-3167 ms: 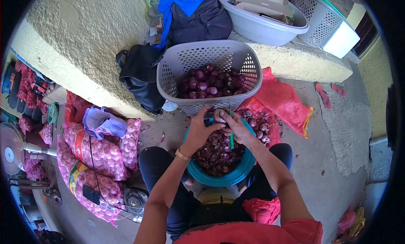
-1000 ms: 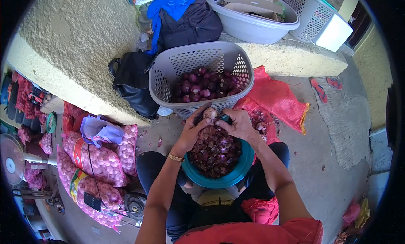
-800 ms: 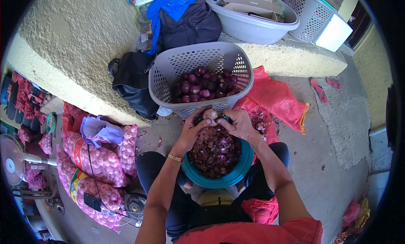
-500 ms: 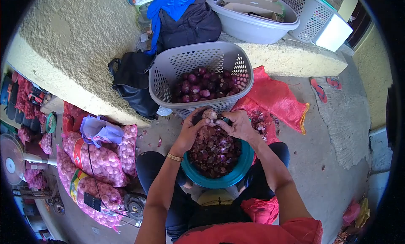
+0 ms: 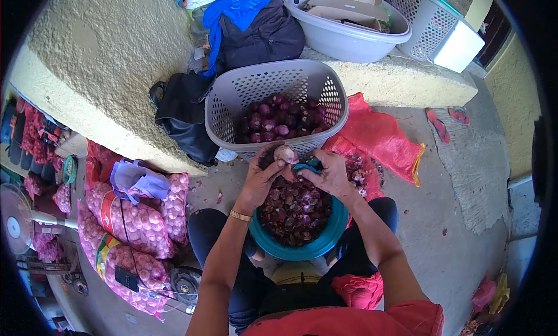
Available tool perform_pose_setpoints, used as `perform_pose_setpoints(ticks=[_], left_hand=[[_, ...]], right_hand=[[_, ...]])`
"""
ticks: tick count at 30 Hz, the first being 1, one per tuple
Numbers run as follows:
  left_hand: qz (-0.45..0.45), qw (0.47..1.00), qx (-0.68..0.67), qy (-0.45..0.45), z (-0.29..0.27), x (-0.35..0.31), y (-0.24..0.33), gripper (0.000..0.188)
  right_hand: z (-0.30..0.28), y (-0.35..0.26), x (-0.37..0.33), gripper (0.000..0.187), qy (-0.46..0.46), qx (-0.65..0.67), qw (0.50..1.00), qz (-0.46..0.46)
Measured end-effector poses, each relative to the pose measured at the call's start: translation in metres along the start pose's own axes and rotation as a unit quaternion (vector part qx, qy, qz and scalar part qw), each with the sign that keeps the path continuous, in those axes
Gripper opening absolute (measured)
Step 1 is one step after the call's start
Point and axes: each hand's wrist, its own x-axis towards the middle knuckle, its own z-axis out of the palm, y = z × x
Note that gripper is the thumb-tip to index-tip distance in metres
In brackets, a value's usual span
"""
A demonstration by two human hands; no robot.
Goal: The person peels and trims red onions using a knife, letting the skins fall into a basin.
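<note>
My left hand [image 5: 264, 172] is closed around a partly peeled onion [image 5: 286, 154], pale with purplish skin. Close to it on the right, my right hand [image 5: 330, 174] grips a small teal-handled tool [image 5: 308, 165]; its blade does not show clearly. Both hands are above a teal basin [image 5: 344, 220] that sits between my knees and holds a heap of dry onion peelings [image 5: 295, 211]. Just beyond my hands stands a grey perforated basket [image 5: 261, 73] with many purple-red onions [image 5: 268, 124] in its bottom.
Red mesh sacking [image 5: 381, 127] lies right of the basket, with loose peelings [image 5: 357, 172] on it. Net bags of pale bulbs [image 5: 136, 217] and a fan [image 5: 16, 225] stand at left. Black bags [image 5: 185, 116] lean by the wall; a grey tub [image 5: 349, 36] rests on the ledge. Slippers [image 5: 439, 125] lie far right.
The onion has turned in my left hand, showing a paler side. My right hand has drawn slightly away to the right, and the teal tool now shows more.
</note>
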Motion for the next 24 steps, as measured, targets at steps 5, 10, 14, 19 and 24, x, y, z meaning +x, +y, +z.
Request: perform_pose_setpoints(ticks=[5,10,14,19,24], left_hand=[[-0.016,1.000,-0.002,0.002,-0.001,0.001,-0.006,0.045],[-0.022,1.000,-0.011,0.019,0.000,0.000,-0.008,0.046],[-0.032,0.999,-0.007,0.032,0.001,-0.002,-0.006,0.042],[-0.035,0.998,-0.005,0.057,0.001,-0.003,-0.005,0.038],[-0.015,0.996,-0.058,0.071,-0.001,0.001,-0.001,0.033]], right_hand=[[0.002,0.003,0.002,0.035,0.019,-0.005,1.000,-0.009],[0.001,0.006,0.003,0.031,0.003,-0.024,0.999,-0.042],[0.002,0.005,0.003,0.032,-0.012,-0.031,0.999,-0.043],[0.002,-0.001,0.005,0.036,-0.034,-0.057,0.996,-0.064],[0.015,0.000,-0.003,0.033,-0.109,-0.084,0.984,-0.113]])
